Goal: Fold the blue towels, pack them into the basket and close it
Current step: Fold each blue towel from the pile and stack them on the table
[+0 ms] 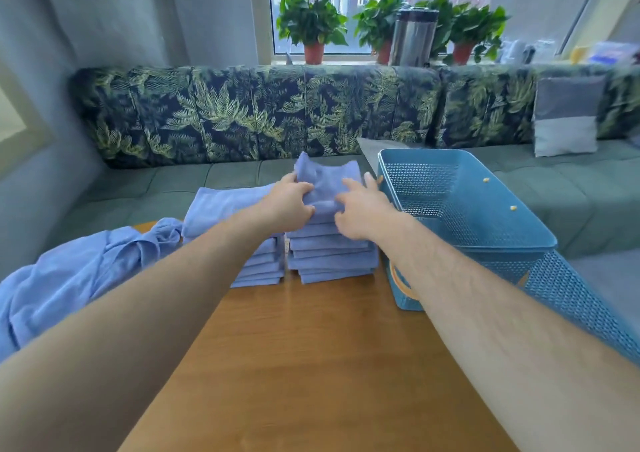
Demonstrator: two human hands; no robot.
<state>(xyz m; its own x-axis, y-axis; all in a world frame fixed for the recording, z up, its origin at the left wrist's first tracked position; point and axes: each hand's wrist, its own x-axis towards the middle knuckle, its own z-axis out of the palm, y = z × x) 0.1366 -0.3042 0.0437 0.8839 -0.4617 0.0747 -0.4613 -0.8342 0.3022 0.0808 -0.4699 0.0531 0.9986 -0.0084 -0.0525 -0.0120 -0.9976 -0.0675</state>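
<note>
Two stacks of folded blue towels stand side by side on the counter [311,347]. The right stack [332,254] is the taller one and nearly touches the basket [485,240]. The left stack [259,268] is lower and has an unfolded towel [221,205] draped flat over its top.

Both arms reach to the top of the right stack, where the top towel [325,178] sits rumpled, its far edge raised. The left grip [289,205] has its fingers curled into the near left part of this towel and holds the cloth bunched. The right grip [363,209] lies on the towel's right side with its fingers mostly extended and its thumb against the fold; whether it pinches the cloth or only presses on it, I cannot tell.

The basket is a blue perforated plastic tub standing open at the counter's right edge. Inside, only its bare mesh floor and walls show, with two small yellow bits on the right inner wall (what they are is too small to tell). No towel lies in it.

A loose heap [69,278] of unfolded blue towels sprawls over the counter's left edge.

Behind the counter runs a sofa [242,115] with a leaf-print back, a grey cushion [566,115] leaning at its right, and potted plants [311,18] along the window sill
</note>
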